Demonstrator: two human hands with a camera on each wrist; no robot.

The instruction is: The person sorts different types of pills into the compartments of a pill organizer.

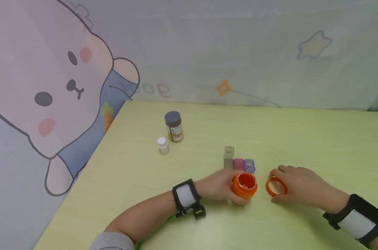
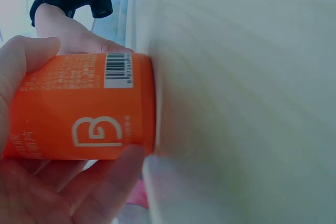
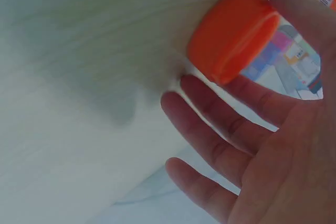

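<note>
My left hand [image 1: 218, 185] grips an orange bottle [image 1: 243, 193] around its side, fingers on one side and thumb on the other. The bottle is uncapped, and something pale shows inside its mouth. White print and a barcode cover its wall in the left wrist view, where its base is right at the tabletop. To the right, my right hand [image 1: 303, 185] pinches an orange cap [image 3: 228, 35] between thumb and index finger, close over the table. The cap's hollow side faces the palm; the other fingers are extended below it.
Just behind the bottle sits a small pill organizer with beige, pink [image 1: 238, 163] and blue [image 1: 249, 166] compartments; a beige lid [image 1: 229, 151] stands open. Farther left are a white bottle [image 1: 163, 146] and a brown jar [image 1: 175, 132] with a grey lid. A printed curtain [image 1: 189, 52] hangs behind the table.
</note>
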